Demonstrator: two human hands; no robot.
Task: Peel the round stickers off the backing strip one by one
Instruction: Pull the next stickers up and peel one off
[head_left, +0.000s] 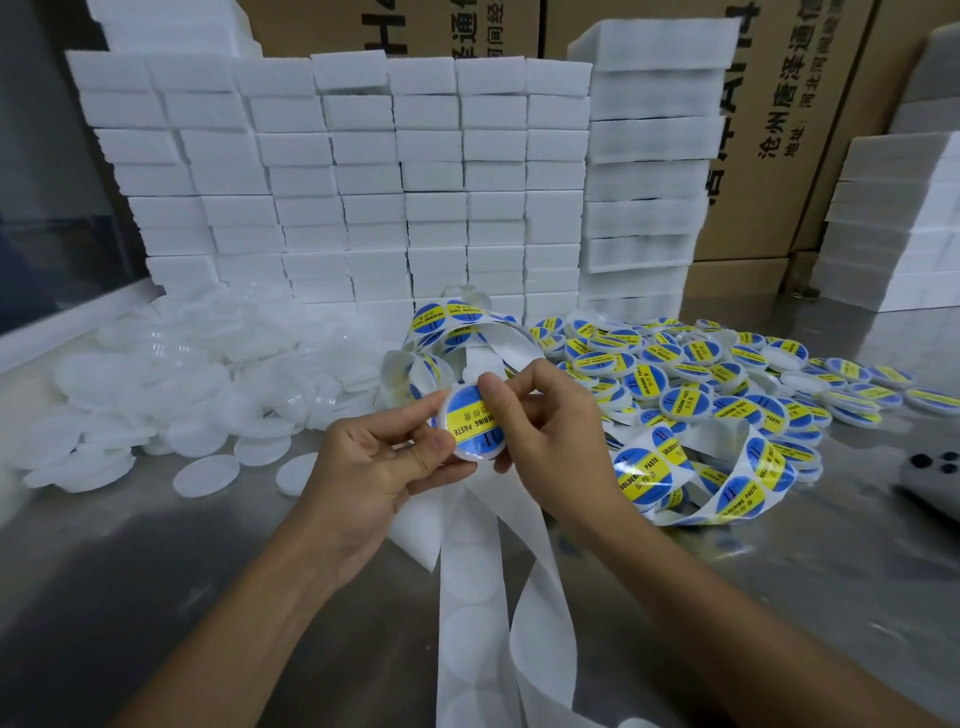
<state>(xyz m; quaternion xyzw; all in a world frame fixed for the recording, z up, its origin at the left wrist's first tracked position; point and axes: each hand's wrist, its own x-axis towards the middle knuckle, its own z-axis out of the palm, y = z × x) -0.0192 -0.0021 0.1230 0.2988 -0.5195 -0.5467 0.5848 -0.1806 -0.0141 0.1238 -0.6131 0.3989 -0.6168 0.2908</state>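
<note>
My left hand (384, 457) grips a round white lid (470, 423) by its edge at the middle of the view. A blue and yellow round sticker (475, 421) lies on the lid's face. My right hand (545, 426) pinches the lid's upper edge, its thumb pressing on the sticker's top. The white backing strip (478, 571), bare of stickers here, hangs from under my hands toward the bottom edge. A stretch of strip still carrying stickers (691, 467) curls on the table to the right, and another loop (457, 322) rises behind my hands.
A heap of plain white lids (171, 384) lies at the left. Several lids bearing stickers (727, 374) are piled at the right. Stacked white foam blocks (363, 171) and cardboard boxes (810, 130) wall the back. A dark object (930, 478) sits at the right edge.
</note>
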